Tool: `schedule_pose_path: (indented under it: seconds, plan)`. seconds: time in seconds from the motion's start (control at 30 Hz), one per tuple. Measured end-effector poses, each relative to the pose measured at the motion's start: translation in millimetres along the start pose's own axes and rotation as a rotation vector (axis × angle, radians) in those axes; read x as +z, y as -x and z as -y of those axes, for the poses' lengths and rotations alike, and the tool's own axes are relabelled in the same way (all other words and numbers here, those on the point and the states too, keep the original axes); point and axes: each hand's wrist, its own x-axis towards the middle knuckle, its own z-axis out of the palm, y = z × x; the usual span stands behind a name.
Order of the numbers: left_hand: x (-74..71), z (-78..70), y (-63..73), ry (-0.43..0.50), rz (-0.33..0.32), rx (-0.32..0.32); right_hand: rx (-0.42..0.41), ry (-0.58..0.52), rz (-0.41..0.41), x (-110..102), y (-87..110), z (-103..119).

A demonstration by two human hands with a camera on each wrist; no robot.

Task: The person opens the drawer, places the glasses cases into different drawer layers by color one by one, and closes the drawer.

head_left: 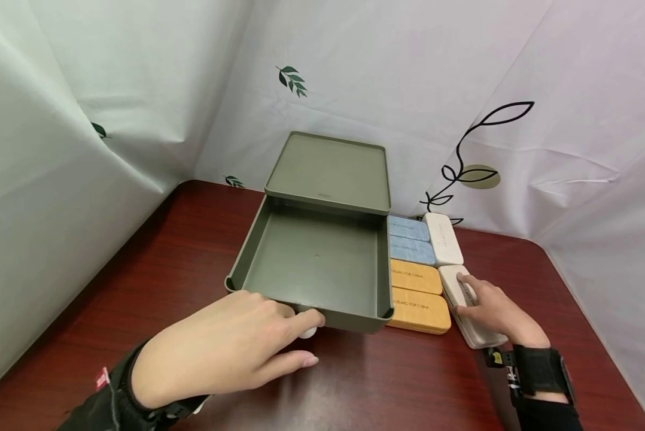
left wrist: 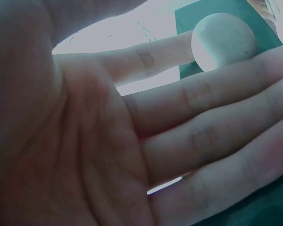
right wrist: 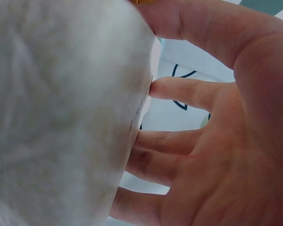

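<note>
A grey-green drawer box [head_left: 310, 257] stands pulled out with its inside bare. My left hand [head_left: 231, 344] lies over its front edge, thumb apart below. In the left wrist view, a round white knob [left wrist: 224, 42] sits between the nearly straight index and middle fingers. At the right, my right hand [head_left: 495, 308] touches a white oblong case [head_left: 475, 332] lying on the table, with the thumb at its left edge. In the right wrist view the fingertips meet the case's printed face, and its pale surface [right wrist: 61, 113] fills the left side.
Beside the drawer lie two orange cases [head_left: 416, 311], two blue cases [head_left: 411, 250] and another white case [head_left: 443, 239]. The box's flat top [head_left: 330, 170] sits behind the drawer. White leaf-patterned cloth [head_left: 382, 72] surrounds the back and sides of the dark red table [head_left: 193, 257].
</note>
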Motion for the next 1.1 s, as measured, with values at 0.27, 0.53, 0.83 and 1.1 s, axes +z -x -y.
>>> schedule_pose_path:
  seconds: [0.27,0.53,0.83,1.1]
  plan:
    - [3.2,0.8,-1.2,-0.005,-0.059,0.029,-0.015,0.002,-0.001,-2,3.4,3]
    - [3.9,2.1,-4.5,-0.021,-0.082,0.038,-0.014,0.027,-0.014,-2,3.9,8]
    - [2.0,2.1,-3.9,-0.039,-0.080,0.046,-0.010,0.033,0.001,-22,11.0,12]
    - [0.1,1.3,-2.8,-0.030,-0.069,0.036,-0.044,0.054,-0.123,-44,27.9,29]
